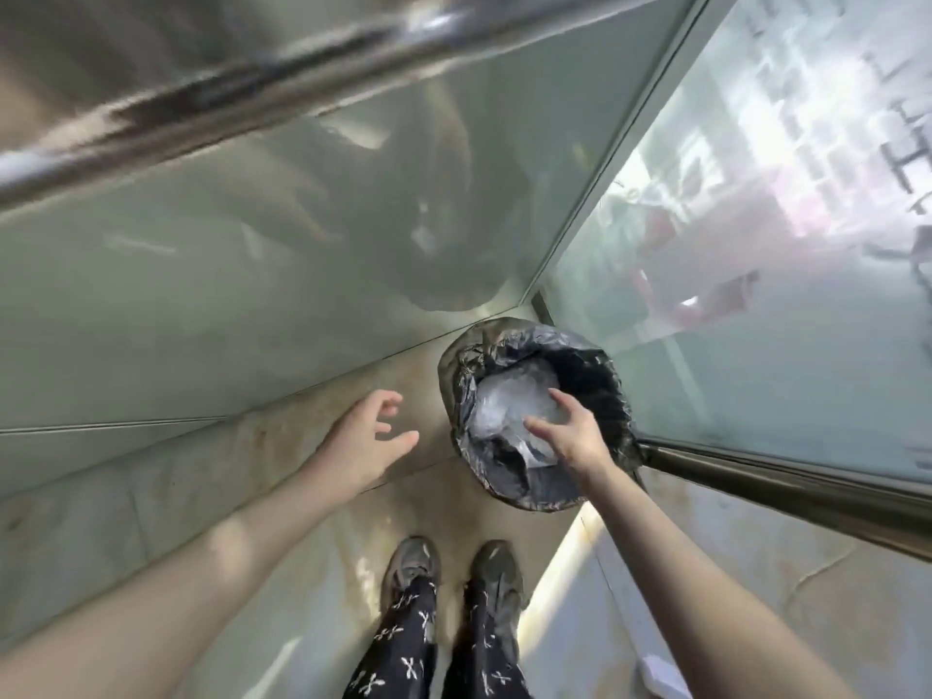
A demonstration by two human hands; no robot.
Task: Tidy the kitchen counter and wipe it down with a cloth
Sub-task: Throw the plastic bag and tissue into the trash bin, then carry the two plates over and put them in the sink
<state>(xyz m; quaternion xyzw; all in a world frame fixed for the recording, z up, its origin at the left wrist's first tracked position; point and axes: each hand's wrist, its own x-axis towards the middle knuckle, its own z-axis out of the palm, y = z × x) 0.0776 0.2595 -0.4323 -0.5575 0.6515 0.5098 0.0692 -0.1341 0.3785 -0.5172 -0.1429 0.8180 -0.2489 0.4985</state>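
Observation:
A round bin (595, 375) lined with a black bag stands on the floor in a corner between glass panels. Crumpled clear plastic (509, 401) lies inside it. My right hand (572, 433) hovers over the bin's mouth with fingers spread, just above the plastic and holding nothing. My left hand (365, 436) hangs in the air to the left of the bin, fingers loosely apart and empty. No counter or cloth is in view.
Frosted glass walls (252, 295) close in on the left and right, with a metal rail (787, 486) running along the right one. My two shoes (454, 567) stand on the stained stone floor (282, 461) just before the bin.

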